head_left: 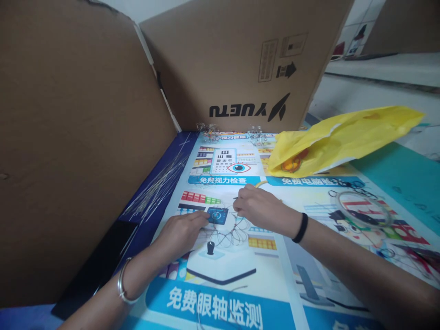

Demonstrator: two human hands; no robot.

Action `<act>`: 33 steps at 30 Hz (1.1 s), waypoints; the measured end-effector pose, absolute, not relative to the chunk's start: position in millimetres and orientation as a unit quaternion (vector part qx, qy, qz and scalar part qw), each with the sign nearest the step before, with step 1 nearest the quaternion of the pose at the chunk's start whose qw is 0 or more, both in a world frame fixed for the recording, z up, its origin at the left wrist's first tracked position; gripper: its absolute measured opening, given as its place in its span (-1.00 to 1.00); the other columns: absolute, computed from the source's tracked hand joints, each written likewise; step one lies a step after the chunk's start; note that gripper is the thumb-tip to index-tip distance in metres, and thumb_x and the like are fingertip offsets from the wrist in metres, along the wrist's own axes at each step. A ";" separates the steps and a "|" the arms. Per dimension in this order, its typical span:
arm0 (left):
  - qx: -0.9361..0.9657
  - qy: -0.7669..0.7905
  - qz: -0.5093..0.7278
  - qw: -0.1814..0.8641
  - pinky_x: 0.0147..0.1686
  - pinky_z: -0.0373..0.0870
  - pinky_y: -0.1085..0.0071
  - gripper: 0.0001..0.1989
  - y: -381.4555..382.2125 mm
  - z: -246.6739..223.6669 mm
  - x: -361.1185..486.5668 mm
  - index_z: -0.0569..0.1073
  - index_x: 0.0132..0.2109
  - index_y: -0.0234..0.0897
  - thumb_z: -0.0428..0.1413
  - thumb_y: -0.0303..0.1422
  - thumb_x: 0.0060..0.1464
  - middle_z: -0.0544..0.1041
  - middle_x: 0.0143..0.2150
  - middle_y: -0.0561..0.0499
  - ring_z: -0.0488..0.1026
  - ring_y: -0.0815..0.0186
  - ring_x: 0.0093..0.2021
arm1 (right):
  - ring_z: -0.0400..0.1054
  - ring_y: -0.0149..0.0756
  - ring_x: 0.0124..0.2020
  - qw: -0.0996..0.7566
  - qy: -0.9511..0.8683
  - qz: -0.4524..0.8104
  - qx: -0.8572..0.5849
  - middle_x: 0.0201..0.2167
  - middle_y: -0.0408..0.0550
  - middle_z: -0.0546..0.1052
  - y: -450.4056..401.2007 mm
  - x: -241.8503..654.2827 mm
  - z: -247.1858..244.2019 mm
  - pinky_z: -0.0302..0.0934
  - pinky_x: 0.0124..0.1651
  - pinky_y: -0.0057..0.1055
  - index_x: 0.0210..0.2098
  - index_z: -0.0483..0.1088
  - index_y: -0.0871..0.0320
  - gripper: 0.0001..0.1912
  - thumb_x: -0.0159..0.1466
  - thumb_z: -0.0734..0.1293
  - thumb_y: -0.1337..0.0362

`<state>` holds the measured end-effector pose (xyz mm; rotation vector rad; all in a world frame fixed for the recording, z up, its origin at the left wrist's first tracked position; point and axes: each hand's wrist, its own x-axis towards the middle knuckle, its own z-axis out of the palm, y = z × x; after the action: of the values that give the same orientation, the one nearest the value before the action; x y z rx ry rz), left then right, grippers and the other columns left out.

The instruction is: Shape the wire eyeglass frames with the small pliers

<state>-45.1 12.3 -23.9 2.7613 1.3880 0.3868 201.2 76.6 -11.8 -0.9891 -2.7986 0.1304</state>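
A looped wire piece (231, 234), shaped like a ring of thin petals, lies on the printed sheet between my two hands. At its left edge, my left hand (180, 233) is closed, with thumb and fingertips pinching the thin wire. On the upper right side of the ring, my right hand (259, 207) is wrapped round a small yellow-handled tool (261, 183), which looks like pliers. Its dark tip points left towards the wire; most of the tool is hidden by the fingers. Whether the tip touches the wire, I cannot tell.
Cardboard walls (233, 59) stand behind and at left. Straight wires (158, 183) lie by the left wall, above a black flat object (99, 266). Two wire clusters (256, 135) sit at the back. A yellow bag (343, 137) and a wire coil (364, 208) are at right.
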 end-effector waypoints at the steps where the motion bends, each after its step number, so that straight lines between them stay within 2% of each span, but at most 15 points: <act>1: 0.885 0.446 0.132 0.019 -0.17 0.50 0.28 -0.65 12.4 -23.4 -44.9 0.48 -0.15 -0.26 -0.09 -0.61 0.01 0.53 -0.04 -0.07 0.50 0.26 -0.10 | 0.17 -0.28 -0.24 0.083 -0.939 0.045 -0.330 -0.42 -0.04 0.37 76.8 201.2 -11.9 0.00 -0.18 -0.37 -0.43 0.41 0.15 -0.84 0.24 0.22 0.33; 7: 0.872 0.455 0.170 0.068 -0.14 0.47 0.32 -0.66 14.0 -27.1 -47.8 0.47 -0.17 -0.22 -0.08 -0.61 0.00 0.53 -0.05 -0.02 0.48 0.30 -0.07 | 0.17 -0.29 -0.26 0.083 -0.942 0.058 -0.320 -0.42 -0.04 0.38 80.4 201.4 -14.5 0.00 -0.16 -0.36 -0.44 0.39 0.15 -0.83 0.24 0.21 0.33; 10: 0.853 0.452 0.230 0.121 -0.12 0.44 0.37 -0.68 15.8 -31.5 -49.5 0.47 -0.20 -0.24 -0.11 -0.59 0.03 0.53 -0.08 -0.01 0.46 0.34 -0.08 | 0.18 -0.30 -0.26 0.089 -0.941 0.074 -0.317 -0.43 -0.06 0.39 81.1 202.3 -15.3 0.01 -0.16 -0.36 -0.45 0.38 0.16 -0.86 0.22 0.25 0.32; 14: 0.817 0.469 0.310 0.125 -0.08 0.39 0.34 -0.74 17.3 -31.7 -47.6 0.43 -0.13 -0.29 -0.11 -0.52 0.11 0.51 -0.12 -0.07 0.43 0.32 -0.08 | 0.20 -0.33 -0.27 0.137 -0.928 0.108 -0.329 -0.41 -0.08 0.42 79.2 204.0 -15.1 0.03 -0.16 -0.40 -0.42 0.40 0.17 -0.92 0.18 0.27 0.35; 18: 0.794 0.519 0.301 0.096 -0.16 0.38 0.30 -0.81 16.0 -27.5 -44.7 0.41 -0.14 -0.29 -0.03 -0.38 0.14 0.50 -0.19 -0.06 0.42 0.28 -0.16 | 0.21 -0.34 -0.31 0.201 -0.900 0.084 -0.378 -0.45 -0.07 0.44 78.6 205.7 -15.9 0.02 -0.15 -0.38 -0.45 0.42 0.20 -0.84 0.20 0.23 0.36; 24: 0.784 0.542 0.284 0.107 -0.25 0.35 0.36 -0.82 15.1 -29.9 -40.0 0.43 -0.23 -0.28 -0.01 -0.30 0.13 0.50 -0.32 -0.01 0.41 0.30 -0.26 | 0.20 -0.34 -0.32 0.178 -0.906 0.062 -0.380 -0.48 -0.08 0.43 78.0 207.5 -17.8 -0.01 -0.18 -0.39 -0.49 0.46 0.18 -0.85 0.16 0.28 0.33; 29: 0.769 0.556 0.291 0.120 -0.27 0.36 0.39 -0.83 19.4 -36.3 -33.8 0.44 -0.19 -0.26 0.02 -0.32 0.09 0.50 -0.35 0.02 0.43 0.30 -0.28 | 0.19 -0.35 -0.33 0.167 -0.902 0.053 -0.395 -0.47 -0.08 0.42 78.5 202.0 -25.3 -0.03 -0.19 -0.39 -0.49 0.43 0.18 -0.84 0.18 0.29 0.27; 33: 0.772 0.555 0.287 0.113 -0.23 0.37 0.35 -0.80 23.8 -41.0 -32.0 0.44 -0.14 -0.23 0.04 -0.39 0.06 0.54 -0.26 -0.01 0.44 0.26 -0.24 | 0.17 -0.32 -0.33 0.168 -0.886 0.039 -0.430 -0.48 -0.08 0.40 79.2 194.3 -30.9 -0.05 -0.24 -0.40 -0.51 0.39 0.19 -0.78 0.16 0.33 0.17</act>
<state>-32.0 23.8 -41.0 2.2652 1.6295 0.8427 194.3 79.2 -30.9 -1.2220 -2.5215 0.1114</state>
